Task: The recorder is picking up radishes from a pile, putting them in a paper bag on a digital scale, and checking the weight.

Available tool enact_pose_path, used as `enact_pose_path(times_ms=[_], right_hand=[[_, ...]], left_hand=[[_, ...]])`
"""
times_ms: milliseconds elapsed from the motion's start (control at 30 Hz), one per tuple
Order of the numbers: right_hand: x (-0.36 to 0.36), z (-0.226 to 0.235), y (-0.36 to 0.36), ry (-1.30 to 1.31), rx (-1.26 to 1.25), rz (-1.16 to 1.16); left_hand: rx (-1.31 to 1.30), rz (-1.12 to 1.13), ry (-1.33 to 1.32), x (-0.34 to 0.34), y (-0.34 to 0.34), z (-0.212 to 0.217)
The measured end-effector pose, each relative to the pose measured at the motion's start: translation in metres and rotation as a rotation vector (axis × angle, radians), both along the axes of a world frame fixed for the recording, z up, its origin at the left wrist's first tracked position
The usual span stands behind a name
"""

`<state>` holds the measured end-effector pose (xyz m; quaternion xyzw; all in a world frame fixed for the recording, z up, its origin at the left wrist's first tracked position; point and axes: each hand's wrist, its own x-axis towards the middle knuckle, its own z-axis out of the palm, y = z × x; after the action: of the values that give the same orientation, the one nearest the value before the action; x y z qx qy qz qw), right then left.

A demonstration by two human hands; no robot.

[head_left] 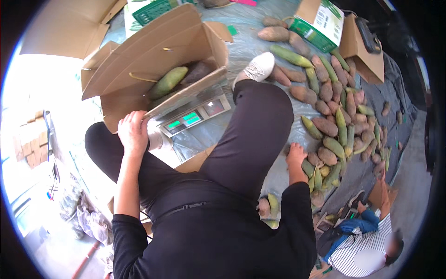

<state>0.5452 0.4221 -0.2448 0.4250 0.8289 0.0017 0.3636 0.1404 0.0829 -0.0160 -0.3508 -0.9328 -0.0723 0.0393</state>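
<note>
A tall open cardboard box [179, 51] stands tilted in front of me on a scale [195, 116] with lit green displays. Inside it lie a long green root vegetable [169, 83] and a darker, brownish one [199, 72]. My left hand [133, 131] is closed over the near left edge of the box. Down at the left side of the pile of green and reddish-brown root vegetables [326, 126] is my right hand [296, 157]. Its fingers are slightly bent and apart, beside a green vegetable [307, 168], and I see nothing held in them.
A green and white carton [318, 25] and a brown box [362, 49] stand beyond the pile. Bluish plastic sheeting [248, 35] covers the floor. At lower right a person in a striped shirt [355, 253] reaches toward the pile. A few vegetables [268, 207] lie beside my right thigh.
</note>
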Motion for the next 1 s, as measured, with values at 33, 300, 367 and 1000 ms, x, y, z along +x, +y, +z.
enact_pose_path(times_ms=[33,300,367,1000], right_hand=[[-0.004,0.004,0.002,0.036,0.03,-0.121],[-0.007,0.016,0.019,0.828,-0.06,-0.615],[-0.017,0.028,0.023,0.991,-0.138,-0.764],[-0.285,0.348,-0.016,1.692,-0.871,-0.163]], left_hand=[[0.026,-0.015,-0.006,0.001,-0.001,0.001],[0.067,-0.049,0.014,0.005,-0.007,0.0],[0.071,-0.09,0.026,0.004,-0.009,-0.002],[0.084,-0.121,0.056,-0.003,-0.016,-0.006]])
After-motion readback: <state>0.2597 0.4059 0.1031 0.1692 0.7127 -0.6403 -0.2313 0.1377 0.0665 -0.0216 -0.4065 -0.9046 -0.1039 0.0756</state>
